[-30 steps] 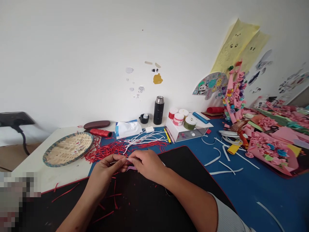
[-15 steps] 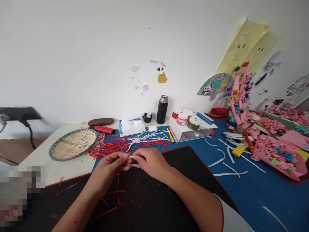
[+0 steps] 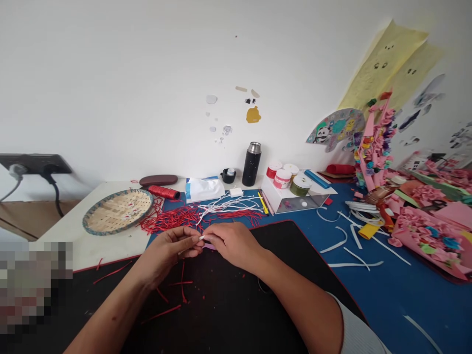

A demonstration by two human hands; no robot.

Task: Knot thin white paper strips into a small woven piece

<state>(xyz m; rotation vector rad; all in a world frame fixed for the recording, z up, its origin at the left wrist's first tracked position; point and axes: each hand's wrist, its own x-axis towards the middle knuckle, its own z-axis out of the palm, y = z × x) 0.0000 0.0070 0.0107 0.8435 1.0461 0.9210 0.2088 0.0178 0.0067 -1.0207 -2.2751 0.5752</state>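
Note:
My left hand [image 3: 171,247] and my right hand [image 3: 232,245] meet above a black desk mat [image 3: 236,300]. Their fingertips pinch a small white paper strip [image 3: 201,237] together. A pink strip [image 3: 209,247] shows just below the fingers, partly hidden by them. Loose red paper strips [image 3: 169,220] lie in a tangle beyond my hands, beside a bunch of thin white strips [image 3: 224,204]. Short red scraps [image 3: 182,282] are scattered on the mat below my left wrist.
A woven bamboo tray [image 3: 117,212] sits on a white table to the left. Along the wall stand a red twine spool [image 3: 164,192], a tissue pack [image 3: 204,190], a black flask [image 3: 251,164] and paint jars [image 3: 282,179]. Pink foam flower crafts [image 3: 429,236] crowd the blue table's right side.
The whole scene has shifted right and slightly up as my head turned. My hands have drawn closer together, and less of the pink strip shows beneath my fingers.

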